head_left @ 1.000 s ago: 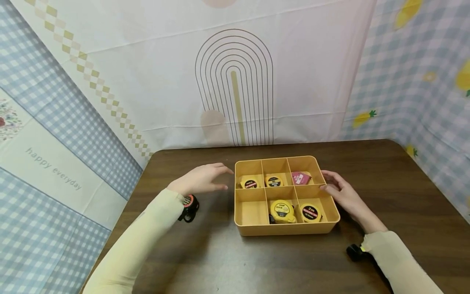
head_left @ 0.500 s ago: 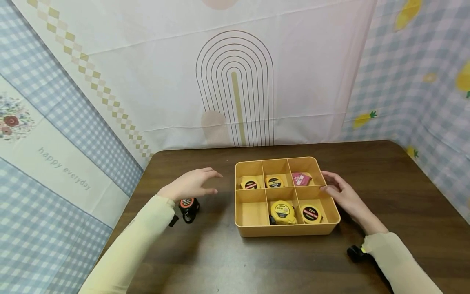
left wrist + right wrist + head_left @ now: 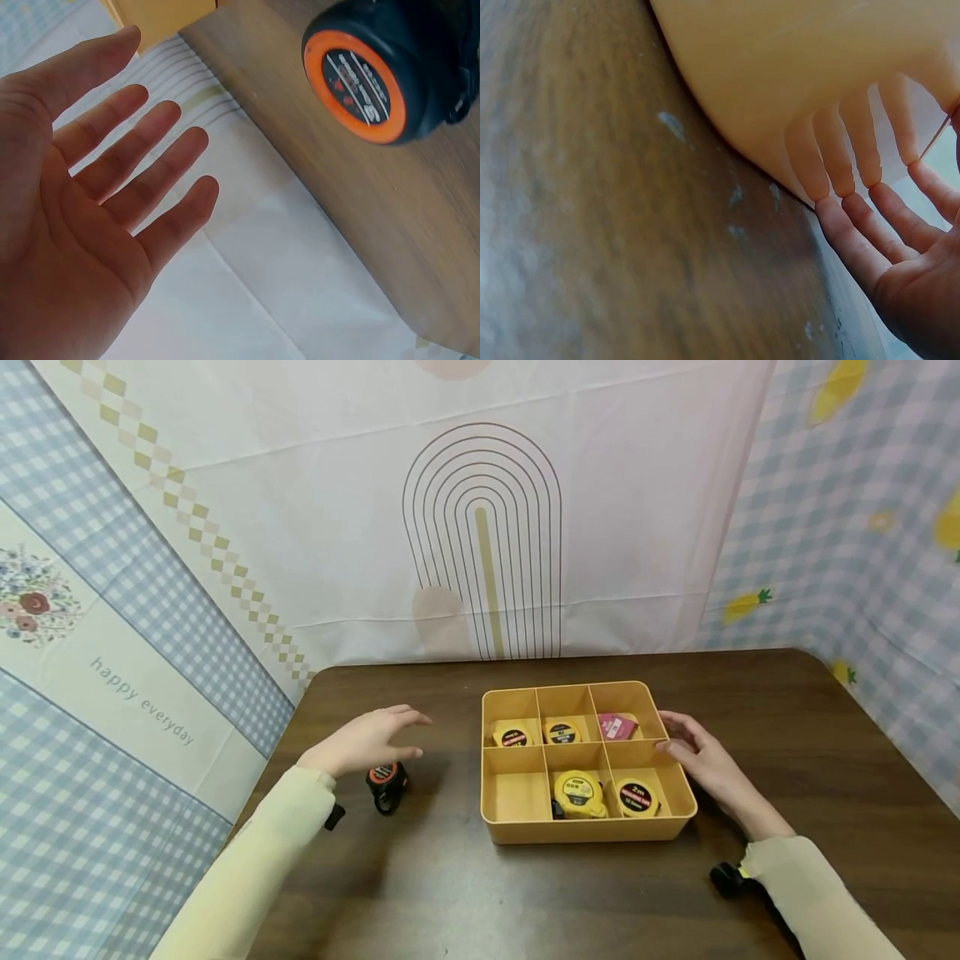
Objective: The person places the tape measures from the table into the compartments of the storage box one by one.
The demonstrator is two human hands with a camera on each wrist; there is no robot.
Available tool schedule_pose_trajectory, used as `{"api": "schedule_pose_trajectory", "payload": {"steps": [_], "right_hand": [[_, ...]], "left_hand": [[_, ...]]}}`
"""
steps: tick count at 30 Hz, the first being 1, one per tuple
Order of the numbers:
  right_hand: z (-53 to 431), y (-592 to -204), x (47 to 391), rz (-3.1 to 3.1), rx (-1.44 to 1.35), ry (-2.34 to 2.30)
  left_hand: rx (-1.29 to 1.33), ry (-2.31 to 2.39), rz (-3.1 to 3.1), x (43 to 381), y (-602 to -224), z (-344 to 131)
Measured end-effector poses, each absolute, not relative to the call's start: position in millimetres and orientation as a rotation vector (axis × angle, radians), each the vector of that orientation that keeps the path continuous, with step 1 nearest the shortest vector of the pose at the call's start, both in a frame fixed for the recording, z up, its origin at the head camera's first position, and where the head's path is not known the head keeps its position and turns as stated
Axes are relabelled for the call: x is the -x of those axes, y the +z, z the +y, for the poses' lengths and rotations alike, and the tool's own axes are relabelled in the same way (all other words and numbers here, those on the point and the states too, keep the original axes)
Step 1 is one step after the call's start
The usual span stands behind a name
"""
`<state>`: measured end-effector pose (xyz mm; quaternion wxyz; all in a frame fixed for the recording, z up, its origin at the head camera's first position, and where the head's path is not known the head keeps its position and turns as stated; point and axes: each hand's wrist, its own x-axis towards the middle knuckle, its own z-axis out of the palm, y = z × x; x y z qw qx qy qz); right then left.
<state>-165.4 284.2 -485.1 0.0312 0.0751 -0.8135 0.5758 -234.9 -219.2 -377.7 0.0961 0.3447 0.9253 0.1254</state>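
Observation:
A yellow divided organizer box (image 3: 592,832) stands on the table, with tape measures in several compartments. My right hand (image 3: 705,760) holds its right side, thumb at the rim and fingers along the outer wall; in the right wrist view the fingertips (image 3: 829,210) meet the glossy wall. My left hand (image 3: 367,739), empty with fingers spread, hovers left of the box. Just below it lies a black tape measure with an orange ring (image 3: 387,785), also large in the left wrist view, apart from the palm. The front-left compartment (image 3: 517,793) is bare.
Inside the box are a yellow tape measure (image 3: 579,793), a round 2m tape measure (image 3: 637,797), two yellow ones at the back and a pink one (image 3: 617,727). A printed cloth (image 3: 360,527) hangs along the table's (image 3: 480,902) back edge.
My left hand has drawn away leftward from the box's left side, uncovering more of the black and orange tape measure. The right hand stays at the box.

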Motion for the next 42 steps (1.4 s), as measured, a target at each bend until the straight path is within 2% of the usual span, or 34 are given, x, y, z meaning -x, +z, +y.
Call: {"api": "schedule_pose_trajectory", "payload": {"steps": [17,42], "right_hand": [[284,-485,166,-2.504,-0.217,1.782],[285,-484,164,-2.524,-0.216,1.808]], "left_hand": [[-0.968,0.437,2.793,231,-375,-251],[-0.86,0.499,2.698,223,-392,-259]]}}
